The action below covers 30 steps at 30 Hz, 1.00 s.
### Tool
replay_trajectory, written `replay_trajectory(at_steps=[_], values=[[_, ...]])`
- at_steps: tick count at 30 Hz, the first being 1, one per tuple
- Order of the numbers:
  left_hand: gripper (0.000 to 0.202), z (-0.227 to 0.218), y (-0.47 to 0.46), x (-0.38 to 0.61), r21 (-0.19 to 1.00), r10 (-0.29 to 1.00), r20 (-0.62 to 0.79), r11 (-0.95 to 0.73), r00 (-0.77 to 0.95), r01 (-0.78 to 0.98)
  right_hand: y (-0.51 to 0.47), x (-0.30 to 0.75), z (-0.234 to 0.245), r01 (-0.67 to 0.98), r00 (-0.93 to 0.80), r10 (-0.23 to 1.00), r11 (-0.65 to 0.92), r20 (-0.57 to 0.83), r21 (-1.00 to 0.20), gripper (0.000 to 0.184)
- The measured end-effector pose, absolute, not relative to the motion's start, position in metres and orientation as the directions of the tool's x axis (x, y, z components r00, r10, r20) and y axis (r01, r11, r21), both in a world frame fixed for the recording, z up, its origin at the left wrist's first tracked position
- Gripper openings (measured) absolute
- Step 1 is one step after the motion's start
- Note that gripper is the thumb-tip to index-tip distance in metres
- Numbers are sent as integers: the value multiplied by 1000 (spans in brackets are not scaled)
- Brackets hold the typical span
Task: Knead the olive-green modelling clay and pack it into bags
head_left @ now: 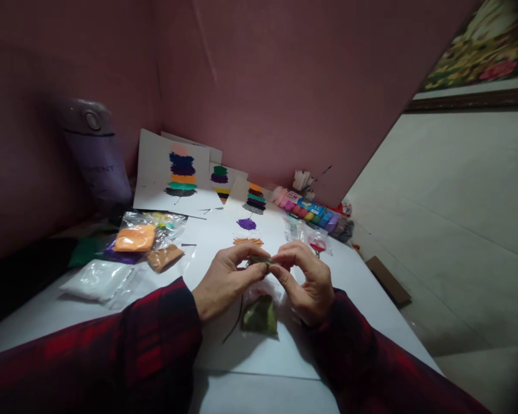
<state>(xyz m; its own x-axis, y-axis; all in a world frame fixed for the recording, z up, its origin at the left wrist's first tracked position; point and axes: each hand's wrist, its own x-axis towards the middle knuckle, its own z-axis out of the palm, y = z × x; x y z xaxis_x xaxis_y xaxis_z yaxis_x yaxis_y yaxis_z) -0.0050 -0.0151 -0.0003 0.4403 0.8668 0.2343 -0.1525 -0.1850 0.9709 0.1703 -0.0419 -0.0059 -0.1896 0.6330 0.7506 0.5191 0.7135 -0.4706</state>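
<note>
My left hand (228, 276) and my right hand (306, 279) meet in front of me, fingers pinched together. Between the fingertips is a small olive-green piece (262, 260), mostly covered by the fingers; its exact kind is unclear. Just below them, a clear plastic bag of dark green clay-like material (259, 316) lies on white paper. A thin dark strand (234, 328) runs down beside the bag, its upper end hidden by my left hand. Beyond my fingertips, the paper bears an orange patch (248, 241) and a purple patch (247, 224).
Bagged orange (134, 237), brown (164, 257) and white (97, 280) material lies left. A purple bottle (97, 158) stands behind. Sheets with coloured bands (155, 172) lean on the wall. Back right are a pack of coloured clay (313, 213) and red-handled scissors (317, 245).
</note>
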Motion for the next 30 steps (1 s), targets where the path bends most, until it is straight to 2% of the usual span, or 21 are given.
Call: replay_trajectory(at_steps=[5,11,18,24,30], values=[[16,-1,-16,-5,976,877,205,-151,435,-156,-42,170,-5,486,-189,619,734,762,-476,8],[22,-2,-14,-4,965,853,246,-172,459,-198,-44,170,-3,462,-156,645,717,748,-522,11],[20,-6,-12,-5,932,818,355,-347,452,-104,-44,168,-1,494,-220,636,727,740,-478,13],[19,-9,-12,-7,807,750,515,-588,416,61,-42,169,-2,514,-282,630,736,724,-440,16],[16,-9,-14,-8,792,753,495,-596,433,132,-42,172,-3,558,-338,581,757,740,-340,14]])
